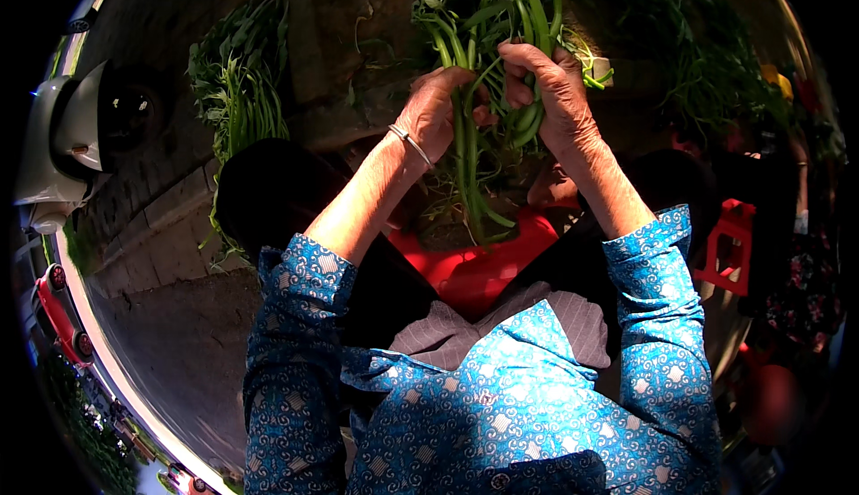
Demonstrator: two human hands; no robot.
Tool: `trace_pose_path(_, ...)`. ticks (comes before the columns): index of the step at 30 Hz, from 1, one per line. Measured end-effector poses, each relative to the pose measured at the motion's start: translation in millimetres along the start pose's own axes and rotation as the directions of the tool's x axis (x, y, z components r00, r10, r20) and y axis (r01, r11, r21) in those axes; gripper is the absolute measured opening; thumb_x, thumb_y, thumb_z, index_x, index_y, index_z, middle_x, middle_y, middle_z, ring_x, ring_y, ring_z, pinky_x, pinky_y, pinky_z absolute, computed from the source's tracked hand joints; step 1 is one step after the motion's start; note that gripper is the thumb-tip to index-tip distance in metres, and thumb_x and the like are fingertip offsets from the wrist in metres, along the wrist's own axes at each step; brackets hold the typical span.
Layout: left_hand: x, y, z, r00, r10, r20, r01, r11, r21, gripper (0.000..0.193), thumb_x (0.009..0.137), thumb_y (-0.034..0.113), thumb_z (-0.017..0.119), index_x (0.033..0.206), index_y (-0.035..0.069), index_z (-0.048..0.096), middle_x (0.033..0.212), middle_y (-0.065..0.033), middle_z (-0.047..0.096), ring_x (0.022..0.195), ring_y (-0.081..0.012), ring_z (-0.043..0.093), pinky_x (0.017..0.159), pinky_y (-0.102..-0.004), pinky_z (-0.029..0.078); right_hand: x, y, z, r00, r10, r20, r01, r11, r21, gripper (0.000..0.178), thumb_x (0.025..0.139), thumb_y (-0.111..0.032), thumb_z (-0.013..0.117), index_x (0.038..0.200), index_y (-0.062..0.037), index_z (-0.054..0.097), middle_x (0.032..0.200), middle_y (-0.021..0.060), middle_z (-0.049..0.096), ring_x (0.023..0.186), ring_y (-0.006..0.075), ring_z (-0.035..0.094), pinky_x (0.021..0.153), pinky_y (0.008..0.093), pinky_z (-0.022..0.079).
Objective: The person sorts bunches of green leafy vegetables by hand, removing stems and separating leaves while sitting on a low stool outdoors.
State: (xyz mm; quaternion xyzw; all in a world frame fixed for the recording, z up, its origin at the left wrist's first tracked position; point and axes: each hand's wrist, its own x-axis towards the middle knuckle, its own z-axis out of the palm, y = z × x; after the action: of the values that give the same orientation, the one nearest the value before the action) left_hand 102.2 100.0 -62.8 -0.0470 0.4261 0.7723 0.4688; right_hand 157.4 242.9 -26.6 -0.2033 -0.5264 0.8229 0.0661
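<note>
"Outdoor ground (pixel 161 307), mostly shaded, w/ a scooter (pixel 76 133) at the far L. Where were the greens?"

"Up front, in both hands. L hand (pixel 434 115) had its fingers curled round long green stems (pixel 465 155); R hand (pixel 557 93) gripped a thicker bunch (pixel 535 3)."

"Anything hidden?"

"Some fingertips, so couldn't tell how tight. Thicker bunch was cut off at the top edge; R-side greens (pixel 707 57) were lost in shadow, ends unclear."

"Room to move?"

"Some: open ground btwn L hand & the L bundle (pixel 242 93). Below, stem ends hung over a red plastic piece (pixel 465 276), v. little of its rim visible."
</note>
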Motion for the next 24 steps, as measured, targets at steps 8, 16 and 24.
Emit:
trace_pose_path(8,-3.3,8.2,4.1,0.998,-0.016,-0.06,0.017,1.0,0.019,0.018,0.083,0.015,0.053,0.093,0.0,0.052,0.077,-0.0069,0.056,0.061,-0.0161,0.052,0.075,-0.0391,0.05,5.0,9.7,-10.7,0.971,0.143,-0.191,-0.133,0.989,0.063,0.018,0.073,-0.015,0.068,0.07,-0.0064,0.052,0.06,-0.0004,0.049,0.043,0.0083,0.041,0.042,0.0246,0.035)
trace_pose_path(16,-1.3,5.4,-3.0,0.957,-0.181,-0.228,0.2,0.978,0.061,0.023,0.087,0.023,0.052,0.093,0.001,0.05,0.074,-0.0054,0.053,0.05,-0.0123,0.047,0.071,-0.0344,0.049,9.6,9.8,-12.2,0.968,0.148,-0.2,-0.16,0.986,-0.044,0.02,0.074,-0.014,0.066,0.066,-0.006,0.05,0.056,-0.0007,0.048,0.04,0.0081,0.041,0.039,0.0247,0.034)
trace_pose_path(24,-12.7,48.8,-10.9,0.997,-0.068,0.033,0.071,0.993,-0.099,0.023,0.088,0.024,0.05,0.09,0.002,0.051,0.068,-0.0008,0.046,0.047,-0.0079,0.035,0.061,-0.0289,0.041,8.6,2.3,-8.9,0.977,0.134,-0.164,-0.141,0.989,-0.034,0.02,0.074,-0.012,0.065,0.064,-0.0073,0.049,0.055,-0.0007,0.047,0.04,0.0079,0.041,0.039,0.0248,0.033)
